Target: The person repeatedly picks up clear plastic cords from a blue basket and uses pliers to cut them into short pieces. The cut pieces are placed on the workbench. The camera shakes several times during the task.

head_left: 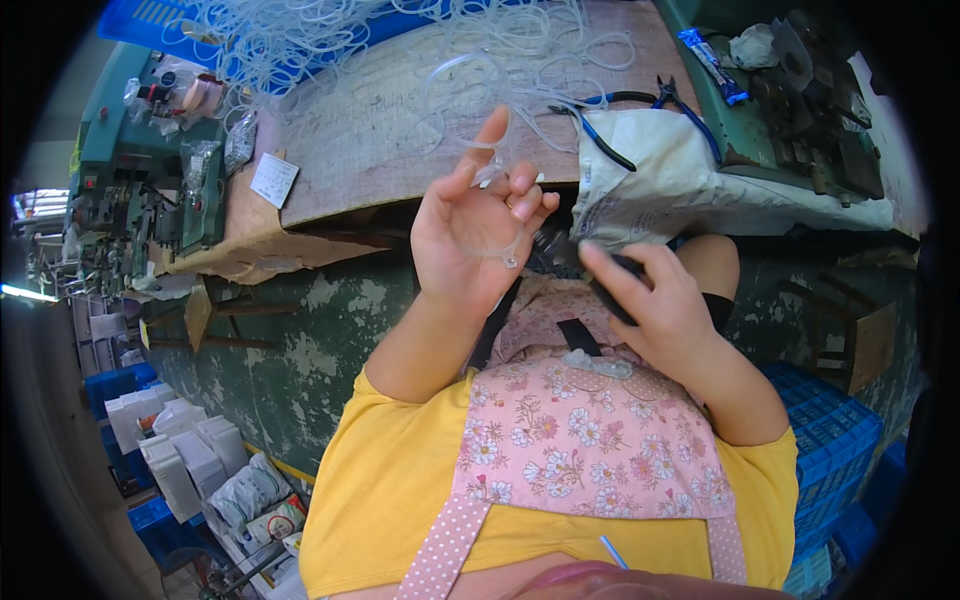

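Note:
My left hand [450, 235] is raised in front of me, palm up and index finger stretched out. Its other fingers curl around a piece of thin clear plastic tubing [490, 252], which crosses the palm and ends in a small clear tip. More of this tubing loops over the fingers toward the table. Lower and to the right, my right hand [660, 305] grips a tool with a black handle [610, 300]. The tool's front part points toward my left fingers; it is blurred, so its kind is unclear.
A tangle of clear tubes [270, 50] spills from a blue basket [405, 30] onto the worktable [350, 150]. Blue-handled pliers [607, 143] and other pliers [690, 115] lie by a white sack [640, 190]. Green machines flank the table; blue crates [825, 420] stand at right.

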`<control>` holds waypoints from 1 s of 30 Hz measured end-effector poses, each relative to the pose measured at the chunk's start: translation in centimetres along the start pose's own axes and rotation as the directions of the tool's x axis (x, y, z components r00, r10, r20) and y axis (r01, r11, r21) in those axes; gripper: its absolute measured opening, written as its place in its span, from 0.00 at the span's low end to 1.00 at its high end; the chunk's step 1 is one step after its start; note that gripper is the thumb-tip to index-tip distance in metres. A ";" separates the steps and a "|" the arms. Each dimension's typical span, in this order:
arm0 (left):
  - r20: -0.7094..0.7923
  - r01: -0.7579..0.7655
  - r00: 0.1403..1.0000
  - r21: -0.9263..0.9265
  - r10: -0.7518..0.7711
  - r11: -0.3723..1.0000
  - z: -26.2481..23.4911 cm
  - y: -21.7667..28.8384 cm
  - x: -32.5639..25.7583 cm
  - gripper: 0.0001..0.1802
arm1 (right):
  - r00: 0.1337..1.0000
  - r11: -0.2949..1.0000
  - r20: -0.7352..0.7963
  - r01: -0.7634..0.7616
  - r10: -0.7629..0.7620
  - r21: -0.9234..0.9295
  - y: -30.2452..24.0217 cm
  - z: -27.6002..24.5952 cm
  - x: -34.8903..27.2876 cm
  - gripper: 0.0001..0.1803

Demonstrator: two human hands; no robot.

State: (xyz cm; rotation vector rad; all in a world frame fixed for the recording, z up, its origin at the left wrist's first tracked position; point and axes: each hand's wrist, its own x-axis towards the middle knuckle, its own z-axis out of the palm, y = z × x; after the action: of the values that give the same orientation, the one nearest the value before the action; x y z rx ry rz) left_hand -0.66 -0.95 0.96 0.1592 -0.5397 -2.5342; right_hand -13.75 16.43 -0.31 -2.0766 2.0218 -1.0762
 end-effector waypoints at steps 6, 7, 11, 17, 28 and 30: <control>0.066 0.021 0.998 -0.029 -0.019 0.999 0.0 -0.1 0.2 0.33 | 0.997 0.999 0.067 0.038 -0.039 0.028 -0.9 -1.0 0.2 0.40; 0.112 0.044 0.993 -0.051 -0.038 0.998 -0.1 -0.1 0.2 0.33 | 0.994 0.999 0.096 0.053 -0.053 0.009 -0.9 -1.1 0.3 0.39; 0.050 -0.053 0.998 0.228 0.043 0.972 -1.2 -0.5 0.0 0.43 | 0.981 0.991 0.188 0.024 -0.049 0.135 -0.6 -1.9 0.7 0.40; 0.822 -0.731 0.430 0.560 0.374 -0.390 -3.8 -2.0 0.7 0.48 | 0.891 -0.158 0.435 -0.452 -0.131 0.878 0.2 -3.0 0.4 0.45; -0.013 -0.460 0.885 0.123 0.465 0.879 -0.6 -0.7 0.9 0.32 | 0.992 0.995 0.124 -0.040 0.029 0.087 -1.8 -0.5 0.6 0.41; 0.007 -0.472 0.880 0.128 0.475 0.872 -0.5 -0.7 0.9 0.32 | 0.992 0.999 0.125 0.006 -0.011 0.040 -2.0 -0.6 0.5 0.41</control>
State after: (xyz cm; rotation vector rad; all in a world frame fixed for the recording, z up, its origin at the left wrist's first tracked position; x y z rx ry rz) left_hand -1.65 -1.02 0.18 0.0895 -0.6420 -2.0168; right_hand -12.37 16.55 1.32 -2.0788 1.9201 -0.9531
